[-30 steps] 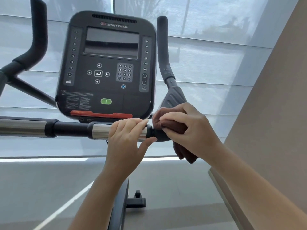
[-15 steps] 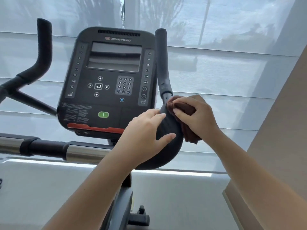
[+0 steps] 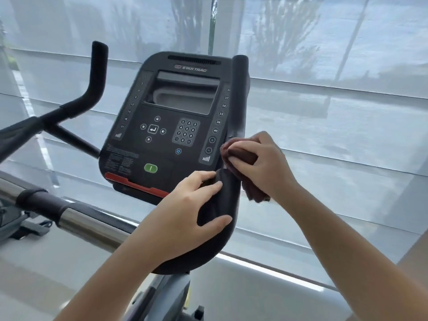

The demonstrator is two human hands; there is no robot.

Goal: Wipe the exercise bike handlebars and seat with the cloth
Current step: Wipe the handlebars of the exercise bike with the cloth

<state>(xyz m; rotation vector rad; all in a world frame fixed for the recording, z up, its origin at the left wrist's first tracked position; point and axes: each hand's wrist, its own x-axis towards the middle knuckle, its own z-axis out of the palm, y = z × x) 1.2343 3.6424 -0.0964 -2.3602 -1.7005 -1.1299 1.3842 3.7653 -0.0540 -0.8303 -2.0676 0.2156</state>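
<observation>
The black padded curved handlebar is being gripped nearest the camera by the left hand, with the fingers laid over its top and the thumb hooked round its outer edge. The patch covered by that hand is not being reached by the wiping, so it is likely to be missed unless the grip is shifted.

Just beyond, the bunched reddish-brown cloth is being pinched by the right hand and pressed against the handlebar where the bend is meeting the upright black foam grip. A loose tail of cloth is hanging below the palm and could be caught at that joint, or the wad could be dragged out of the pinch by the grippy padding.

Touching distance to the left, the dark rounded plastic console is being passed very closely. Its level keys are lying just beside the knuckles and could be pressed by a careless stroke.

Farther off, the bent black left-side handlebar horn is being left untouched. The seat is not being shown at all, so both are at risk of being forgotten. The pale translucent window blind is hanging behind everything.
</observation>
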